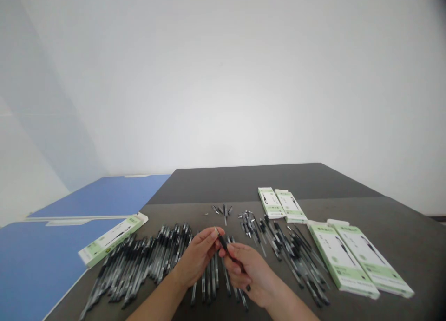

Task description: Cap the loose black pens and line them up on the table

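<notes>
Blue surfaces [114, 195] adjoin the dark table [251, 184] — behind them, a pale wall [223, 79].

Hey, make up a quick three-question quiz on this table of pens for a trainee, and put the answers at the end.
1. How many green-and-white boxes are in view?
2. True or false: the right hand is empty.
3. What colour is the surface to the left of the dark table? A) red, B) blue, C) yellow.

Key:
1. Five: one on the left, four on the right.
2. False: it grips a dark pen, which the left hand holds too.
3. B.
</notes>
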The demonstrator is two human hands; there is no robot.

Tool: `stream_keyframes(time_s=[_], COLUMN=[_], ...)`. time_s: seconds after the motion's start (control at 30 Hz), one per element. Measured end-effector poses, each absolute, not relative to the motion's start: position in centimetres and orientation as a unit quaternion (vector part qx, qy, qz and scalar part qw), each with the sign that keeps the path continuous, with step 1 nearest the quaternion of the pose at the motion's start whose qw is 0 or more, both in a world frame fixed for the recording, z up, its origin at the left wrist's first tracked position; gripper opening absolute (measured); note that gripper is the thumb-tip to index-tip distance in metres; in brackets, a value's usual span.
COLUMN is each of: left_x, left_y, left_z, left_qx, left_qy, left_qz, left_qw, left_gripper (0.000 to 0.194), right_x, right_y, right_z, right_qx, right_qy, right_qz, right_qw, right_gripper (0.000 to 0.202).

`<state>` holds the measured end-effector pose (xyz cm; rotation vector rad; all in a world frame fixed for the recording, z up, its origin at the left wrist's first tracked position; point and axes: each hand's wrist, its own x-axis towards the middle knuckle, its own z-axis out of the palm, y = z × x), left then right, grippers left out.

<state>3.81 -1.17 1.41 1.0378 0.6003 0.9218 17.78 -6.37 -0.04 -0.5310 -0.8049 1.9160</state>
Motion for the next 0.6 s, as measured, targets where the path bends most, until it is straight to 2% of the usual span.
stream_keyframes(time_s=[0.13, 0.23, 0.33, 0.4, 0.5, 0.6], left_x=[3.8, 3.8, 3.7, 3.6, 3.4, 3.6], left_y=[-1.3, -0.3, 2.7, 5.6, 10.2, 13.3], left_z=[1.5, 1.1, 0.5, 0.1, -0.2, -0.6], left_qx=[0.487, 0.55, 0.675, 0.772, 0.802, 0.844], left_qy=[0.268, 0.295, 0.379, 0.471, 0.492, 0.473], left_qz=[0.416, 0.396, 0.373, 0.307, 0.264, 0.206], left_qw=[0.72, 0.674, 0.511, 0.298, 0.211, 0.147], left_gripper=[0.025, 0.034, 0.041, 0.044, 0.039, 0.032], right_x=[17.7, 17.6, 17.8, 18.1, 18.7, 19.0], right_y=[-6.4, -6.3, -5.8, -5.5, -5.1, -5.0], right_z=[0.3, 0.2, -0.1, -0.3, -0.4, -0.2], right_qx=[-0.188, -0.202, -0.256, -0.299, -0.337, -0.349], right_qy=[-0.31, -0.312, -0.303, -0.287, -0.266, -0.267], right_qz=[0.8, 0.772, 0.707, 0.65, 0.596, 0.587], right_qw=[0.479, 0.515, 0.585, 0.637, 0.679, 0.68], right_gripper=[0.024, 0.025, 0.027, 0.03, 0.032, 0.033])
